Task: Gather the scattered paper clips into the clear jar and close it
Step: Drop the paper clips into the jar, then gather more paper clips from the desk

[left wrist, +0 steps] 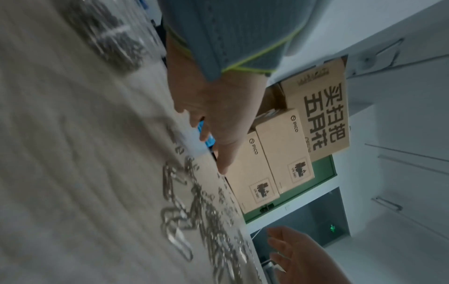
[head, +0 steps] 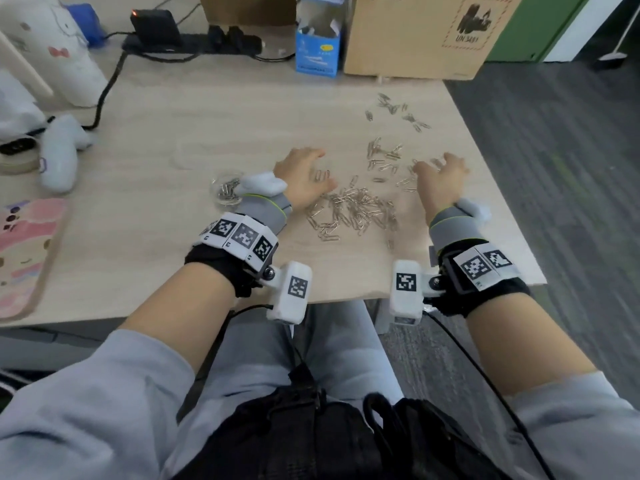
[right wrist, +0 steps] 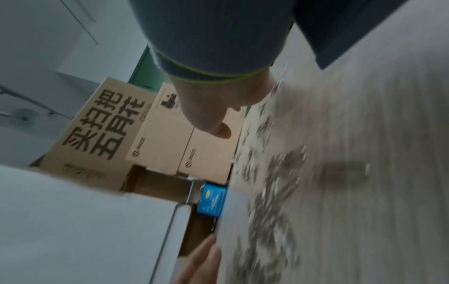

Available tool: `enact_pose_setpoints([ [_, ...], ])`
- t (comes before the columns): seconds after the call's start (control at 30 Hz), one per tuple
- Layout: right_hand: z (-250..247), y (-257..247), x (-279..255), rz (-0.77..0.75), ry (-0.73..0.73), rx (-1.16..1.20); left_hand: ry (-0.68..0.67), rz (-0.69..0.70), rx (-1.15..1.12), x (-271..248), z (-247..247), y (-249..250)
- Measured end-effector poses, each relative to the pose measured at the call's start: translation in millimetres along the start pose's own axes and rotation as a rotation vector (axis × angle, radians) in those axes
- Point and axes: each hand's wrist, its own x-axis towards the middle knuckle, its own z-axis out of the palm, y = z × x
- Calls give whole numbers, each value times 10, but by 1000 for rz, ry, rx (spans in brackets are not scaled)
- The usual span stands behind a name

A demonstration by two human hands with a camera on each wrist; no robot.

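Silver paper clips (head: 349, 209) lie scattered over the right half of the wooden table (head: 173, 258), with a dense heap near me and looser groups (head: 384, 154) further back. The clear jar (head: 225, 195) stands left of the heap with several clips inside, partly hidden behind my left wrist. My left hand (head: 309, 172) hovers low over the heap's left edge, fingers spread and holding nothing. My right hand (head: 440, 171) is spread over the clips at the heap's right. In the wrist views, which are blurred, the left hand (left wrist: 219, 126) and right hand (right wrist: 211, 109) show relaxed fingers above clips (left wrist: 194, 211).
A blue carton (head: 317, 46) and a cardboard box (head: 415, 36) stand at the table's back edge, with a power strip and cables (head: 187, 43) to their left. A white controller (head: 60, 154) and a pink pouch (head: 24, 251) lie at the left. The table's right edge (head: 498, 188) runs close to my right hand.
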Motion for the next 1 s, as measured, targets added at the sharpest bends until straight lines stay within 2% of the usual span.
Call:
enact_pose_setpoints([
  [0.1, -85, 132, 148, -16, -111, -186, -78, -101, 195, 40, 205, -11],
  [0.2, -113, 145, 172, -153, -335, -328, -137, -67, 284, 102, 334, 50],
  [0.37, 8, 62, 70, -347, -600, -357, -241, -6, 253, 208, 408, 277],
  [0.43, 24, 11, 50, -366, -667, -261, -267, -7, 149, 281, 346, 376],
  [0.5, 12, -52, 77, -320, -618, -66, -279, -12, 0, 396, 229, 443],
  [0.57, -9, -78, 232, -243, -439, 44, -286, -35, -96, 565, 120, 467],
  [0.63, -20, -77, 454, -172, -305, 43, -269, -55, -81, 742, 53, 483],
  [0.77, 82, -75, 800, -74, -342, -115, -238, -69, -109, 1068, 17, 520],
  [0.9, 274, -168, 1091, -102, -364, -304, -250, -90, -98, 1410, 55, 530],
  [1.0, 354, -261, 1318, -136, -394, -276, -227, -108, -84, 1641, 96, 573],
])
